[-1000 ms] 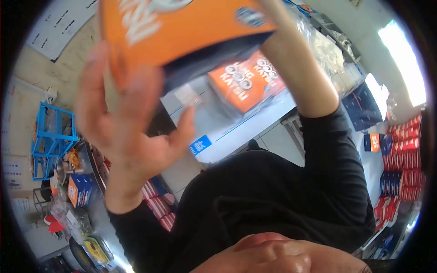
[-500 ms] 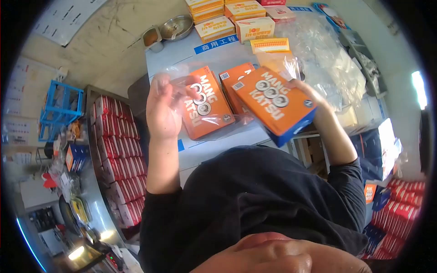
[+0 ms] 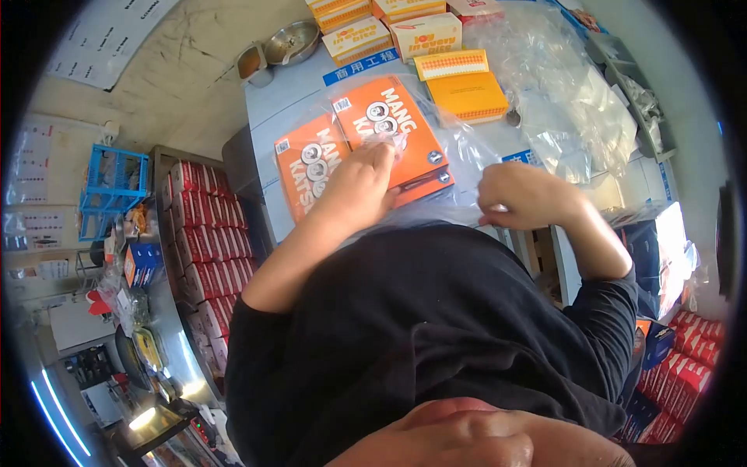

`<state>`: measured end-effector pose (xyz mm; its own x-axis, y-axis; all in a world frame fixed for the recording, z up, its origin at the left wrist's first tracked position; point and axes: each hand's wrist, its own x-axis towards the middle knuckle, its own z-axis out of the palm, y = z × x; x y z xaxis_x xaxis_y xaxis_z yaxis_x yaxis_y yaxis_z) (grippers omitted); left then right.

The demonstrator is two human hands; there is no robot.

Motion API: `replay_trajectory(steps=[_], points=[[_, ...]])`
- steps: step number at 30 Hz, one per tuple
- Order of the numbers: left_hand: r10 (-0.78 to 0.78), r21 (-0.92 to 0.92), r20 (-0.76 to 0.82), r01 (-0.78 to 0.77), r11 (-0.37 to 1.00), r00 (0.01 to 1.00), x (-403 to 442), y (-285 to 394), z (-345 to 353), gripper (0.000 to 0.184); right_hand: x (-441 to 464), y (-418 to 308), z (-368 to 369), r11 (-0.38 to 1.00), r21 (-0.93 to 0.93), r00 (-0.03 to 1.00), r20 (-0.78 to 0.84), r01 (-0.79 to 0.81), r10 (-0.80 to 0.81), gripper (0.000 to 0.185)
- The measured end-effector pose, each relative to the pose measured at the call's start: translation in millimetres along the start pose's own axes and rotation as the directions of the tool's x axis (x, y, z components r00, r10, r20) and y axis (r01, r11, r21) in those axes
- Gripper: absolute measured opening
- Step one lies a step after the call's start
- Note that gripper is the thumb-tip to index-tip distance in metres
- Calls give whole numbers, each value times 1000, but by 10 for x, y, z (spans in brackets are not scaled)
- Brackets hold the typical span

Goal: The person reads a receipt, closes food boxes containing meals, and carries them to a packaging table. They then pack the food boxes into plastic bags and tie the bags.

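Two orange printed card boxes lie side by side inside a clear plastic bag on the table. The left box is partly covered by my forearm. The right box sits slightly over its neighbour. My left hand is closed at the near side of the boxes, its fingers over the right box and on the bag's film. To the right, my right hand is closed on the bag's edge and pulls the film out sideways. Its fingertips are partly hidden.
Behind the bag is a yellow box, with stacked white-and-yellow boxes farther back. Loose clear plastic bags cover the table's right side. Metal bowls stand at the back left. Red-and-white packages fill a rack at left.
The orange box in my right hand has been set into the bag beside the other and let go. My right hand now grips the bag; my left hand has come down over the boxes.
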<state>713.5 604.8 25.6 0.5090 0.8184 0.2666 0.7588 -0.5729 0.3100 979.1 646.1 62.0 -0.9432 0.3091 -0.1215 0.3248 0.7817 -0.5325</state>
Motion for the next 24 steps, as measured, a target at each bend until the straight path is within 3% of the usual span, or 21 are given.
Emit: replay_trajectory(steps=[2, 3, 4, 6, 7, 8, 10, 11, 12, 13, 14, 15, 16, 17, 18, 19, 21, 22, 23, 24], points=[[-12, -110, 39, 16, 994, 999, -39, -20, 35, 46, -177, -211, -369, 995, 3, 930, -356, 95, -88, 14], [-38, -103, 62, 45, 994, 997, -54, 9, -16, 45, -150, -206, -423, 995, 17, 931, -355, 94, -82, 14], [-39, -103, 69, 46, 994, 997, -64, 24, -64, 45, -73, -146, -501, 986, -82, 920, -356, 147, -167, 14], [-167, -171, 192, 201, 965, 967, -93, 15, -158, 44, 40, 50, -522, 959, -190, 899, -350, 208, -264, 15], [-160, -394, 63, 172, 903, 985, -129, -87, -116, 35, 95, 211, -398, 942, -329, 913, -359, 70, -193, 16], [-166, -386, 60, 177, 905, 984, -130, -169, -181, 35, 233, 428, -346, 889, -452, 910, -395, -74, -126, 17], [-488, -772, 146, 408, 487, 861, -186, -343, -367, 21, 544, 739, -343, 687, -634, 875, -483, -354, 5, 20], [-546, -885, 83, 313, 344, 834, -170, -433, -535, 17, 598, 746, -434, 695, -630, 878, -479, -346, 4, 20], [-606, -963, 21, 180, 202, 795, -124, -475, -777, 16, 704, 529, -749, 866, -376, 790, -612, -330, 35, 18], [-563, -967, -108, 45, 250, 819, -98, -431, -1085, 16, 824, 347, -1031, 961, -110, 682, -725, -254, 97, 18], [-506, -951, -242, -99, 294, 828, -99, -386, -1316, 18, 904, 134, -1136, 958, -135, 676, -733, -253, 75, 18], [-496, -946, -266, -123, 301, 827, -134, -399, -1369, 18, 922, -143, -1146, 936, -275, 726, -687, -219, -32, 18], [-465, -941, -248, -96, 325, 850, -174, -421, -1391, 19, 912, -332, -1154, 897, -404, 773, -622, -179, -126, 18], [-437, -937, -220, -64, 344, 872, -211, -434, -1398, 20, 896, -407, -1199, 890, -417, 775, -619, -184, -129, 18], [-439, -940, -224, -73, 334, 870, -242, -407, -1370, 20, 887, -453, -1231, 892, -371, 842, -538, -257, 19, 21], [-393, -882, -183, 26, 470, 901, -272, -350, -1309, 21, 881, -472, -1223, 883, -332, 884, -435, -332, 169, 29], [-325, -693, -84, 179, 698, 942, -378, -263, -1262, 32, 796, -380, -1016, 926, -283, 893, -438, -250, 107, 28], [-339, -706, -76, 190, 683, 938, -449, -311, -1215, 32, 742, -282, -927, 960, -225, 882, -469, -165, 41, 27], [-337, -720, -277, 38, 693, 900, -540, -402, -1169, 39, 683, -169, -899, 951, -307, 858, -493, -17, -143, 37], [-327, -695, -468, -114, 710, 821, -639, -525, -1122, 46, 628, 1, -806, 953, -303, 863, -485, -13, -142, 37]])
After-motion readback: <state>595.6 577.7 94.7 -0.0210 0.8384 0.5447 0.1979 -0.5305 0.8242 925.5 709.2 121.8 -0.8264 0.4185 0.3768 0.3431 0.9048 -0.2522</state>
